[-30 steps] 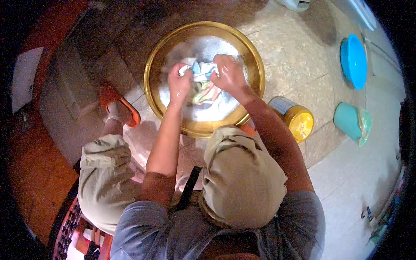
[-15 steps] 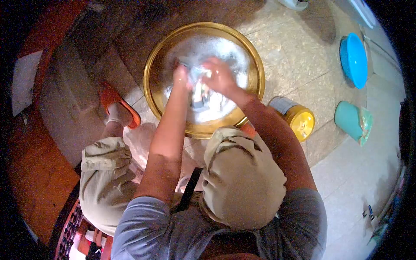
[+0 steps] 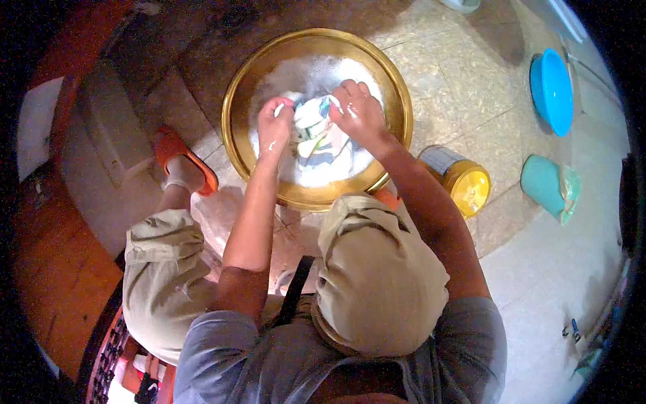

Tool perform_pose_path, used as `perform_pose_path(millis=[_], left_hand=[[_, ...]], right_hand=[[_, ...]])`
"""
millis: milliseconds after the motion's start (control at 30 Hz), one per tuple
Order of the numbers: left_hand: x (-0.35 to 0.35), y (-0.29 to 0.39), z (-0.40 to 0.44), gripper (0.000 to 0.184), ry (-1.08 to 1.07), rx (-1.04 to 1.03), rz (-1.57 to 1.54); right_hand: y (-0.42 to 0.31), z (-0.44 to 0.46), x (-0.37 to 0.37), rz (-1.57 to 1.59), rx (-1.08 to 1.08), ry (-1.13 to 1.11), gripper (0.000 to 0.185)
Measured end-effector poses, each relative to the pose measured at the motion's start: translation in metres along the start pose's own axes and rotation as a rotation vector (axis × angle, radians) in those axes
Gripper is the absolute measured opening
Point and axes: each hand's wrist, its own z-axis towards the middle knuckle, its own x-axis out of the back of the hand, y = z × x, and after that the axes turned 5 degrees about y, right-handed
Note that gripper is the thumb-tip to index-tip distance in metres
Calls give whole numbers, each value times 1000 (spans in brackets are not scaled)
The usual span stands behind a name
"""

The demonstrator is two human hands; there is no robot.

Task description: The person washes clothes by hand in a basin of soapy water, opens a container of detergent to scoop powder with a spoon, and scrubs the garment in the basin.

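Observation:
A wide gold-coloured basin (image 3: 235, 161) stands on the tiled floor in front of my knees, with white suds (image 3: 272, 84) in it. Between my hands a wet, patterned white cloth (image 3: 316, 138) is stretched over the foam, showing green, blue and dark patches. My left hand (image 3: 276, 124) pinches its upper left edge. On the other side my right hand (image 3: 358, 111) grips the upper right edge, fingers curled. The lower part of the cloth lies bunched in the suds.
Right of the basin lies a container with a yellow lid (image 3: 471, 192). Farther right are a blue bowl (image 3: 552, 92) and a teal bin (image 3: 542, 185) with a plastic bag. My foot in an orange slipper (image 3: 202, 176) is at the left. A white container (image 3: 461, 5) shows at the top edge.
My hands were blurred and close together over the suds; now they are farther apart and steadier. The cloth is spread between them and shows more clearly.

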Motion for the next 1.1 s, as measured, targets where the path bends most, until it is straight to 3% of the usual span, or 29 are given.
perform_pose_path(millis=[33, 100, 133, 233, 267, 367, 400, 500, 533, 567, 600, 667, 733, 767, 833, 933, 967, 1033, 1067, 1100], left_hand=[[7, -1, 4, 20, 27, -230, 402], [4, -7, -2, 29, 111, -197, 877], [0, -10, -4, 34, 153, -180, 1113], [-11, -24, -6, 42, 41, -211, 1227], [-11, -29, 5, 38, -110, -183, 1280], [-11, -26, 32, 36, -317, -26, 1065], [1, -111, 72, 39, -431, -270, 1091], [-32, -66, 57, 39, 22, 620, -530], [-28, -77, 59, 49, -188, 739, -935], [-22, -72, 55, 47, -387, 725, -1078], [-15, -63, 46, 46, -590, 703, -1217], [-12, -63, 34, 42, -580, 745, -1334], [-23, -74, 23, 37, -152, 868, -1262], [-26, -67, 13, 30, -90, 746, -1197], [-32, -53, -6, 16, 51, 519, -1042], [-22, -5, -18, 8, 31, 300, -626], [-16, -6, -13, 10, 8, 208, -497], [0, -11, 3, 17, 112, -128, 93], [9, -12, 7, 30, 69, -287, 257], [10, -21, 10, 33, 92, -310, 450]], right_hand=[[-3, -4, -1, -119, 20, 13, 48], [-15, -20, -1, -357, 57, 46, 56], [-18, -31, -8, -307, 18, -70, 61], [-5, -34, -29, -219, 59, -282, 57], [1, -19, -28, -229, 41, -364, 45], [42, -3, -81, -112, -83, -240, 32], [22, 17, -61, -167, -185, -371, 24], [-14, 16, -40, 296, -88, -100, 28], [-36, 8, -30, 379, 32, -1, 29], [-61, -2, -17, 460, 151, 97, 30], [-84, -8, 8, 344, 181, 11, 32], [-108, -14, 21, 200, 216, -108, 36], [-98, -7, 13, 212, 157, -193, 33], [-89, 0, 7, 223, 127, -235, 32], [-55, 9, -18, 237, 58, -98, 26], [-31, 18, -9, 102, 18, -41, 26], [-25, 17, -5, 61, 42, -7, 27], [-23, 7, -1, -94, 102, 53, 32], [-27, -3, 0, -213, 136, 87, 36], [-27, -12, -1, -332, 171, 121, 40]])
